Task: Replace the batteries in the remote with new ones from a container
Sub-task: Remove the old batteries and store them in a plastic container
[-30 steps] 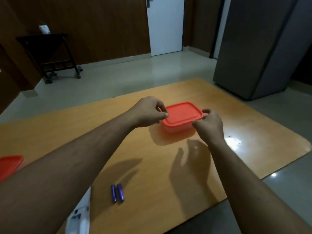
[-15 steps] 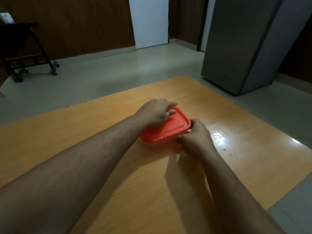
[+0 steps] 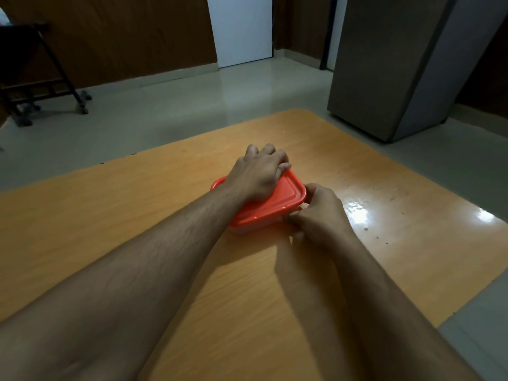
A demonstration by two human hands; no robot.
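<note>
On the orange wooden table point(image 3: 137, 215) sits the container point(image 3: 247, 229), its red lid point(image 3: 286, 199) on. The left hand point(image 3: 258, 174) presses flat on that lid while the right hand point(image 3: 319, 213) pinches its near-right corner. Judging by this, the task is early: opening and swapping batteries remain, with no remote or batteries in view.

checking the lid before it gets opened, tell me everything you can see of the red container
The container is a small rounded-rectangle box with a glossy red plastic lid and a paler, translucent-looking base, barely visible under the rim. The lid is on. It sits on the wooden table, turned corner-on to the camera. The left hand lies flat on the lid, covering its far left part; the right hand grips the near right corner. Its contents are hidden.
</note>
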